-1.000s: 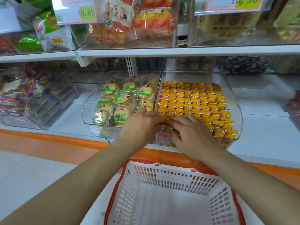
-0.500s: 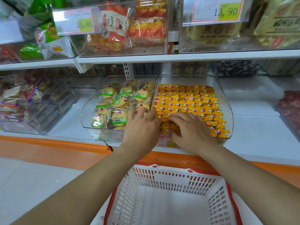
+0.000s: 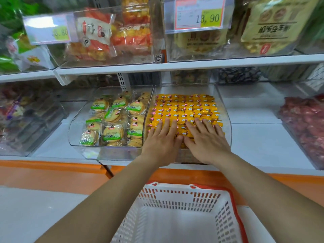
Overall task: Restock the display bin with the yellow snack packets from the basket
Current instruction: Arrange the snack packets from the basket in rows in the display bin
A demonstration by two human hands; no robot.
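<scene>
Hands first, in the head view: my left hand [image 3: 162, 142] and my right hand [image 3: 206, 142] lie palm down, side by side, on the yellow snack packets [image 3: 184, 106]. My fingers [image 3: 165, 126] are straight and slightly spread. They grip nothing and only rest flat on the top layer, with the two thumbs close together.

The packets fill the clear display bin [image 3: 226, 118] in tidy rows. They start under my palms and run beyond my fingertips to the bin's back wall. The bin's curved front edge sits just beneath my wrists.

Left of my left fingers, touching this bin, is a second clear bin [image 3: 73, 132] holding green-labelled biscuit packs [image 3: 112, 134]. Both bins stand on the white shelf [image 3: 263, 146], which stretches away to the right of my right fingers.

Behind my hands, under my forearms, is the white basket [image 3: 175, 195] with its red rim. High above my fingertips, a price tag [image 3: 198, 14] reading 13.90 is fixed to an upper bin of bagged snacks.
</scene>
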